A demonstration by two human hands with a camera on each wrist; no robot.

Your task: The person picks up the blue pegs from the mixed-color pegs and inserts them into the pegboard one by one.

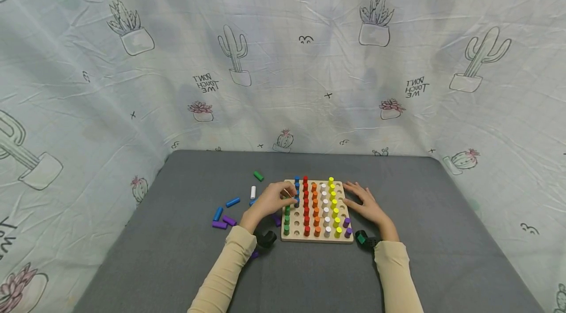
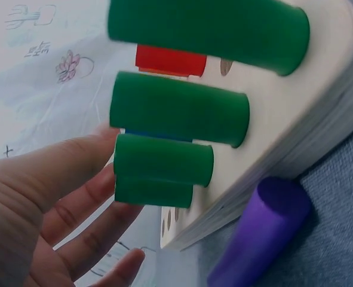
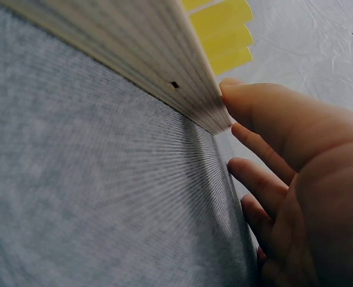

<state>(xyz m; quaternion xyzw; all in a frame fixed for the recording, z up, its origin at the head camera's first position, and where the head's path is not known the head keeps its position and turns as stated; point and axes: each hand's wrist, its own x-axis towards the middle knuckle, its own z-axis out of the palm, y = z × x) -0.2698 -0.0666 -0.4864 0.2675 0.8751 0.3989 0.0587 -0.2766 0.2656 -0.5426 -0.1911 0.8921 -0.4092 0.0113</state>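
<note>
A wooden pegboard [image 1: 317, 239] stands on the grey table, with pegs upright in coloured columns. My left hand [image 1: 271, 199] reaches over its left side, thumb and forefinger pinching a blue peg [image 1: 297, 203] in the blue column. In the left wrist view, green pegs [image 2: 179, 110] stand in front of the fingertips and hide most of that blue peg. My right hand [image 1: 369, 207] lies at the board's right edge, fingers spread. The right wrist view has its thumb [image 3: 254, 107] against the board's side [image 3: 164, 66], near yellow pegs [image 3: 227, 36].
Left of the board lie loose blue pegs [image 1: 232, 202], purple pegs [image 1: 219, 224], a white peg [image 1: 253, 192] and a green peg [image 1: 258, 176]. Another purple peg [image 2: 260, 233] lies close beside the board. A printed curtain [image 1: 283, 57] hangs behind the table.
</note>
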